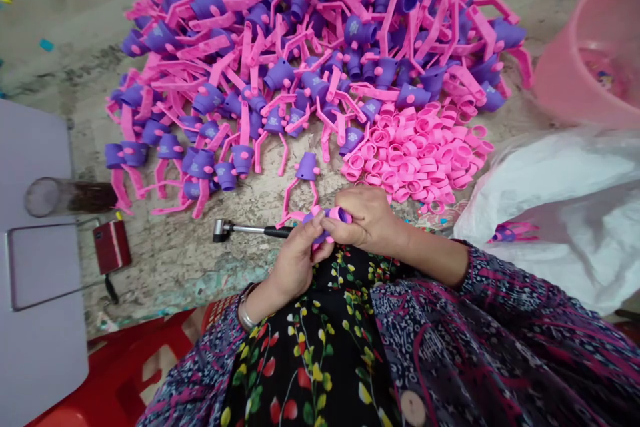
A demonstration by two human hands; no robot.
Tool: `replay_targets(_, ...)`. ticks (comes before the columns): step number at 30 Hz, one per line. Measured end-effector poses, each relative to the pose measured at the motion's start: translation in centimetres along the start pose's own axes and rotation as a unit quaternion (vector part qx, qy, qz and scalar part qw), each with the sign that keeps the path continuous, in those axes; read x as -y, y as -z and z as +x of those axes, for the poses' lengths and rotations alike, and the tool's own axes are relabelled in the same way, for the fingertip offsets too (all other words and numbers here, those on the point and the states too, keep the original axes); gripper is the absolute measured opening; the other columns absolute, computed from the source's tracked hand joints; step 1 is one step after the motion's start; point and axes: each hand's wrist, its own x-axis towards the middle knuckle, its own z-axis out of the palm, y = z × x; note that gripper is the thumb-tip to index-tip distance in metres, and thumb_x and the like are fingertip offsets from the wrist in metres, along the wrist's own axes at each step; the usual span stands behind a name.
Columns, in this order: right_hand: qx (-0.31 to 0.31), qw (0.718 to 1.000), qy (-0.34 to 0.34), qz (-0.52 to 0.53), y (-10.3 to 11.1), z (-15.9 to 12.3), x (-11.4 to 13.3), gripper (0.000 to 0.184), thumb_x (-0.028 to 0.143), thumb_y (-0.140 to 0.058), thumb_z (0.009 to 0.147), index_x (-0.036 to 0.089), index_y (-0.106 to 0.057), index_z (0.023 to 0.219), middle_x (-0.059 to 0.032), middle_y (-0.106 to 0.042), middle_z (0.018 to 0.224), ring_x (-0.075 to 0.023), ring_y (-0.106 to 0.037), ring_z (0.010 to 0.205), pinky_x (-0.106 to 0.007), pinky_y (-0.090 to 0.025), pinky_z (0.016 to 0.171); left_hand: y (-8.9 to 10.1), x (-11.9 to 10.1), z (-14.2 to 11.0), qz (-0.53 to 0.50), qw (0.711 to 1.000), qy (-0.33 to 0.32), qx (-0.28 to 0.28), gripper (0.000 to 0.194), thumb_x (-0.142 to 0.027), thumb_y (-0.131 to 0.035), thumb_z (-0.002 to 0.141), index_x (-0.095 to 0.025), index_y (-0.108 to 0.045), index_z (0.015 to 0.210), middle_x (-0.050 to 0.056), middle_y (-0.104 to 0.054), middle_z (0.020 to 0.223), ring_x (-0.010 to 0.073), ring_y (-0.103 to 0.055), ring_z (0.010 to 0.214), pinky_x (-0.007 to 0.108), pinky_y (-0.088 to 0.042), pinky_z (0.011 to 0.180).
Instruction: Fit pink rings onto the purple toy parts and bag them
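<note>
Both hands meet close to my lap, around a purple plastic toy body [316, 219] with pink parts. My left hand [295, 257] is closed on it from the left, its fingers hiding much of the piece. At the body's open end a pink ring [346, 215] shows, where my right hand [373, 217] presses with thumb and fingers. Just beyond my hands, a purple cup-shaped body [306, 167] with two pink legs stands apart. A small hammer [240, 229] with a black handle lies to the left of my hands.
A large heap of purple bodies with pink limbs [300, 0] covers the far side. Loose pink rings [420, 157] are piled at right, near a pink tub [560, 67] and white plastic bag [575, 213]. A glass jar [55, 197] and red box [111, 247] lie left.
</note>
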Motion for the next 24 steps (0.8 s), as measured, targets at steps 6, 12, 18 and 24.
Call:
replay_targets(6,0.013,1.000,-0.026,-0.011,0.3,0.2,-0.3,0.056,0.063,-0.037,0.095,0.020,-0.037,0.058,0.0045,-0.036,0.053,-0.0087,-0.035,0.050,-0.025,-0.023,0.050,0.0,-0.4,0.5,0.015,1.000,0.009,0.007,0.046,-0.055,-0.053,0.086,-0.019,-0.042,0.059,-0.008,-0.029,0.043,0.0063,-0.023,0.040,0.025,-0.018,0.045)
replay_targets(12,-0.015,0.999,0.029,-0.002,1.5,1.0,-0.1,0.054,0.065,-0.030,0.096,0.018,-0.053,0.081,0.0000,-0.054,0.070,-0.0118,-0.048,0.060,-0.025,-0.034,0.056,0.1,-1.2,0.7,0.043,0.997,0.030,0.053,0.046,-0.054,-0.048,0.090,-0.019,-0.044,0.061,-0.007,-0.030,0.045,0.0072,-0.022,0.042,0.026,-0.017,0.045)
replay_targets(18,0.014,0.991,0.045,-0.125,1.4,1.4,0.9,0.051,0.044,-0.026,0.104,0.016,-0.062,0.083,-0.0025,-0.063,0.066,-0.0130,-0.056,0.059,-0.026,-0.035,0.056,0.4,-0.8,0.6,0.109,0.993,0.007,-0.035,0.045,-0.056,-0.059,0.085,-0.020,-0.046,0.062,-0.005,-0.036,0.052,0.0083,-0.028,0.047,0.024,-0.024,0.046)
replay_targets(24,0.013,0.990,-0.014,-0.140,0.0,1.3,1.1,0.054,0.041,-0.019,0.104,0.013,-0.063,0.116,-0.0053,-0.072,0.078,-0.0146,-0.063,0.059,-0.027,-0.037,0.053,0.8,-0.4,0.7,0.198,0.974,-0.031,-0.108,0.047,-0.064,-0.053,0.086,-0.021,-0.054,0.067,-0.002,-0.044,0.054,0.0121,-0.037,0.052,0.026,-0.031,0.049)
